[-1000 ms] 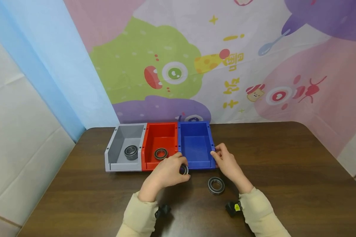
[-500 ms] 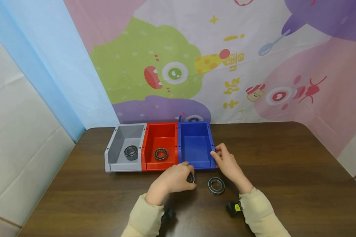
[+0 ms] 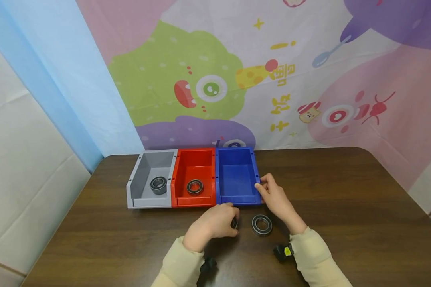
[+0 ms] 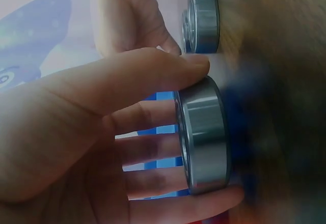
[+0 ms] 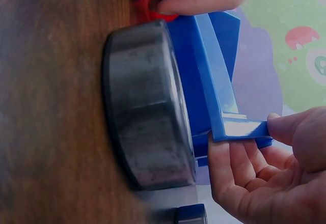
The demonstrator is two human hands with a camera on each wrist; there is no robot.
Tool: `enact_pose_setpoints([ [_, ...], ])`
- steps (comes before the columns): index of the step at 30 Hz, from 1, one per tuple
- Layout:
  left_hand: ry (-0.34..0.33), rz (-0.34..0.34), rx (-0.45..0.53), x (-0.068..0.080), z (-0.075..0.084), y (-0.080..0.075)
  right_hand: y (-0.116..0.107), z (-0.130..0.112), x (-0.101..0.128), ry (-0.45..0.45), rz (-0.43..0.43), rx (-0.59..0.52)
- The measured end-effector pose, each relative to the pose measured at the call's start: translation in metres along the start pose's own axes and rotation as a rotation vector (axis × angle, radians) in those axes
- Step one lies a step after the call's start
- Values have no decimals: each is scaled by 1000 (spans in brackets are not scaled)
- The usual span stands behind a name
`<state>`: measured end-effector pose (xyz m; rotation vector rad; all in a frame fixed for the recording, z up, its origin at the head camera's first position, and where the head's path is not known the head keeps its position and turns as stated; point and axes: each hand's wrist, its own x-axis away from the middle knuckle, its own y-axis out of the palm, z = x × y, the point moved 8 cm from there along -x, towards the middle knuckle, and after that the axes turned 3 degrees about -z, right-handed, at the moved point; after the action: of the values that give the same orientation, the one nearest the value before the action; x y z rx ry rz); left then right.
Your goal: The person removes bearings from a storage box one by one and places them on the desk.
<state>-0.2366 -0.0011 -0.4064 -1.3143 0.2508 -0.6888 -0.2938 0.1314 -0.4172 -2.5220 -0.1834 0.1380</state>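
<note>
The left hand (image 3: pixel 212 224) holds a small steel ball bearing with a dark seal (image 4: pixel 202 135), thumb and fingertips (image 4: pixel 196 63) clamped across its outer ring, low over the brown wooden table (image 3: pixel 344 207); the right hand (image 3: pixel 275 199) pinches the near right corner of the blue plastic bin (image 3: pixel 237 175), thumb on top, fingers below; a larger steel bearing (image 3: pixel 261 224) lies flat between the two hands. Judged rigid, dense for its size, smooth and likely slippery; grip across the outer ring, not the seal faces.
</note>
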Motion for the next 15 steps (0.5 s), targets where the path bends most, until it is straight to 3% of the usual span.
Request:
enact_pose_setpoints([
  [15, 21, -18, -89, -3, 7, 8, -2, -1, 0, -1, 3, 18],
])
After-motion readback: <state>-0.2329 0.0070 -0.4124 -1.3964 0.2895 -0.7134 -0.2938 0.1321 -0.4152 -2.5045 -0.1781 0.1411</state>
